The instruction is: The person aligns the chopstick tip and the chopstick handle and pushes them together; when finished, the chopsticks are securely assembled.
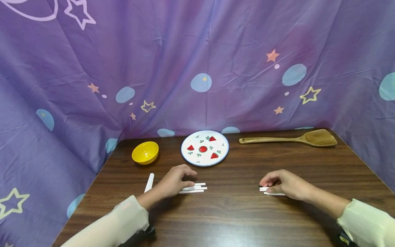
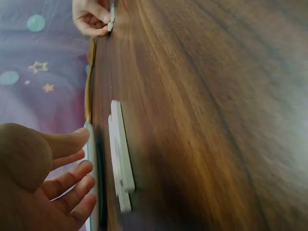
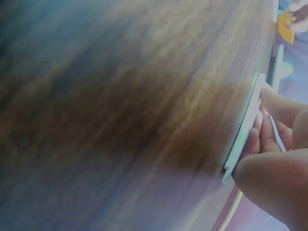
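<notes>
Several flat white sticks [image 1: 197, 188] lie side by side on the table in front of the plate. Over their left ends hovers my left hand [image 1: 175, 180], its fingers loosely bent. The left wrist view shows these fingers [image 2: 72, 180] beside the sticks [image 2: 120, 151], with a gap between. Farther right, my right hand [image 1: 290, 183] pinches another few white sticks [image 1: 275, 194] low over the wood. In the right wrist view, thumb and fingers sit along the edge of the sticks [image 3: 244, 127], and the fingers are partly hidden behind them.
More white sticks [image 1: 149, 182] lie slanted near my left forearm. Along the back stand a yellow bowl [image 1: 145, 153] and a white plate with watermelon pictures [image 1: 205, 161]; a wooden spatula [image 1: 319, 138] lies at right. A purple curtain [image 1: 172, 68] hangs behind the brown table [image 1: 234, 212].
</notes>
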Motion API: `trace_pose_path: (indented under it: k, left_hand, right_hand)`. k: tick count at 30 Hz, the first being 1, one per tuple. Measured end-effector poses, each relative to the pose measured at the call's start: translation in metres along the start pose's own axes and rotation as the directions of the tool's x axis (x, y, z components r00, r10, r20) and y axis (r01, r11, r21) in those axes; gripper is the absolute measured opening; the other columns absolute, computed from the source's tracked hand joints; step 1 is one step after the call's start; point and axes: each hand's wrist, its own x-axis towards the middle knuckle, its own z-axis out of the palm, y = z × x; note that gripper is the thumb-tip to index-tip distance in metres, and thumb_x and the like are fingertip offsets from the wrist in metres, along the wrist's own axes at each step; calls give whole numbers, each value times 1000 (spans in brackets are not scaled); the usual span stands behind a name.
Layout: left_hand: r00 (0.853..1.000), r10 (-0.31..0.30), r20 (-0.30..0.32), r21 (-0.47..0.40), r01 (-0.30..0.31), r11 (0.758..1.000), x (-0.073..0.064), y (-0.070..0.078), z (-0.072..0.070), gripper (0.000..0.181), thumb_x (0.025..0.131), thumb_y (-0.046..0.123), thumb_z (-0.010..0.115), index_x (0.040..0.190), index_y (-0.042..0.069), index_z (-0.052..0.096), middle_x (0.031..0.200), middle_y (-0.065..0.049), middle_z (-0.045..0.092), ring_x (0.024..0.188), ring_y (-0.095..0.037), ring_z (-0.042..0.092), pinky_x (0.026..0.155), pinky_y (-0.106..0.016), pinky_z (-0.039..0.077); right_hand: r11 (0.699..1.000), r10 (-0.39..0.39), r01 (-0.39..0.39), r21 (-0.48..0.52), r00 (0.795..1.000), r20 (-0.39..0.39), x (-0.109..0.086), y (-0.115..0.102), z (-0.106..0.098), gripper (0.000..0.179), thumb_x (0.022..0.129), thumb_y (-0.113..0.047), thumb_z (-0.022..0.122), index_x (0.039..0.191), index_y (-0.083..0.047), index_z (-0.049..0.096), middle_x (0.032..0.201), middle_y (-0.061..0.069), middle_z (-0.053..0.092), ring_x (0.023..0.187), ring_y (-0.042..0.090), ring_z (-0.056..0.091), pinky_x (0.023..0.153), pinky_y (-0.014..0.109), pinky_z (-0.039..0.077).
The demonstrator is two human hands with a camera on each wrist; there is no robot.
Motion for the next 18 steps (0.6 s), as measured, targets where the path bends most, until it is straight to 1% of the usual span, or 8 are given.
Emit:
trace_pose_path:
  k: [4, 7, 13, 18]
  left_hand:
    - [999, -5, 51, 53, 2, 999, 9, 2, 8, 25, 87, 10, 82, 110, 2, 77, 103, -7, 72, 93, -23, 64, 83, -31, 51]
    - [997, -16, 71, 73, 11, 997, 11, 2, 13, 20, 87, 10, 82, 106, 4, 78, 98, -4, 72, 88, -20, 64, 79, -27, 51]
    - [996, -42, 77, 64, 37, 997, 13, 2, 16, 10, 87, 6, 81, 96, 7, 78, 89, -2, 72, 82, -14, 63, 75, -26, 52]
    - [995, -54, 88, 43, 50, 998, 14, 3, 16, 8, 87, 5, 80, 93, 8, 77, 84, 1, 70, 78, -8, 60, 72, -25, 50]
  right_hand:
    - [1000, 0, 0, 15, 1000, 3, 0, -1, 0, 20, 86, -2, 76, 105, 2, 73, 97, 3, 72, 84, 2, 61, 72, 22, 52]
    - [1000, 16, -16, 20, 1000, -1, 0, -2, 0, 18, 86, -2, 76, 104, 0, 73, 95, 2, 71, 83, 2, 61, 71, 21, 52]
    - [1000, 13, -12, 17, 1000, -13, 1, -6, 1, 15, 86, -3, 77, 100, -1, 74, 90, 0, 69, 80, 2, 59, 70, 20, 51]
    - [999, 20, -19, 41, 1000, -7, 3, -6, 1, 15, 85, 0, 76, 99, 1, 73, 88, 0, 68, 79, 3, 58, 69, 21, 50]
